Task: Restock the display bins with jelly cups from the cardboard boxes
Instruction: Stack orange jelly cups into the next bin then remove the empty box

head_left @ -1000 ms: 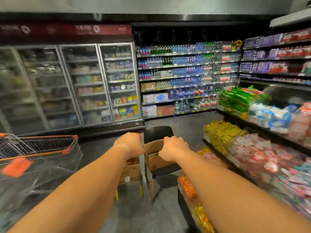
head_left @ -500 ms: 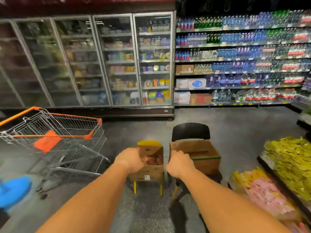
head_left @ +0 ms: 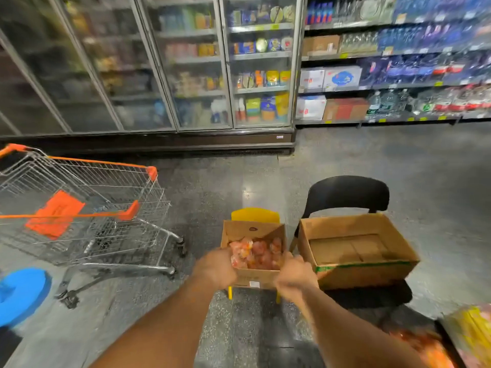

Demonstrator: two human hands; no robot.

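- We see two cardboard boxes side by side in a shop aisle: a small box (head_left: 253, 276) on a yellow stool (head_left: 254, 215), and a larger box (head_left: 358, 273) on a black chair (head_left: 348, 192) to its right.
- The small box stands open and holds a heap of pink and orange jelly cups (head_left: 256, 252); motion blur keeps us from counting them.
- The larger box is open too, showing only its brown cardboard floor.
- Our left hand (head_left: 216, 268) is at the small box's near left corner, fingers curled towards the cups; whether it has hold of a cup or the box wall we cannot tell.
- Our right hand (head_left: 295, 277) is at the near right corner, smeared by blur, so its grip is unreadable.
- One wire shopping cart (head_left: 87, 208) with orange trim stands to the left, well apart from the boxes.
- One round blue object (head_left: 22, 293) lies at the left edge.
- Glass-doored coolers (head_left: 186, 62) and shelves of bottled water (head_left: 411, 62) line the far wall.
- A corner of a display bin (head_left: 467, 338) with yellow and orange packets shows at the lower right, beside the right forearm.
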